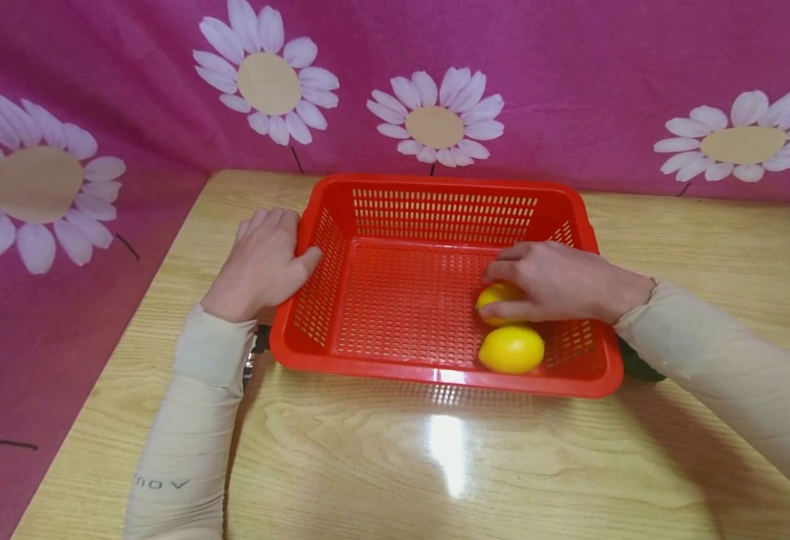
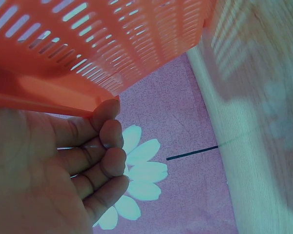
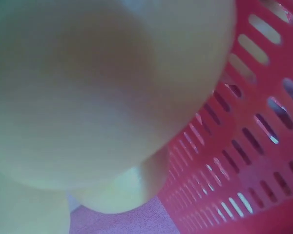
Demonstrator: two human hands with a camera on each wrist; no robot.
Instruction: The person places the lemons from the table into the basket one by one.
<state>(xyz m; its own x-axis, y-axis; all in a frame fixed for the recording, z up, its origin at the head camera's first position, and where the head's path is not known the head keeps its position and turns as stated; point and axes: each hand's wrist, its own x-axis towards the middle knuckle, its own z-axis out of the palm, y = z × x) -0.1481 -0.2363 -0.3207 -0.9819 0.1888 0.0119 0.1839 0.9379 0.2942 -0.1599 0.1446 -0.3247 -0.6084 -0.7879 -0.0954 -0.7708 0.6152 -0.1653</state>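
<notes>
A red plastic basket [image 1: 401, 300] with slotted walls stands on the table. My left hand [image 1: 259, 259] holds its left rim, thumb over the inner side and fingers outside. Those fingers [image 2: 112, 134] show bent beside the rim in the left wrist view. Inside the basket, at its right end, my right hand [image 1: 550, 285] grips a yellow lemon [image 1: 496, 294], thumb across its near side. Another lemon [image 1: 512, 349] lies just in front of it, near the front wall. Pale, blurred rounded lemon surfaces [image 3: 102, 107] fill much of the right wrist view, beside the slotted wall.
The wooden table [image 1: 340, 465] meets a pink cloth [image 1: 557, 67] with white daisies at the back and left. A dark green thing [image 1: 641, 366] shows outside the basket's right end, partly hidden by the right sleeve [image 1: 725, 382].
</notes>
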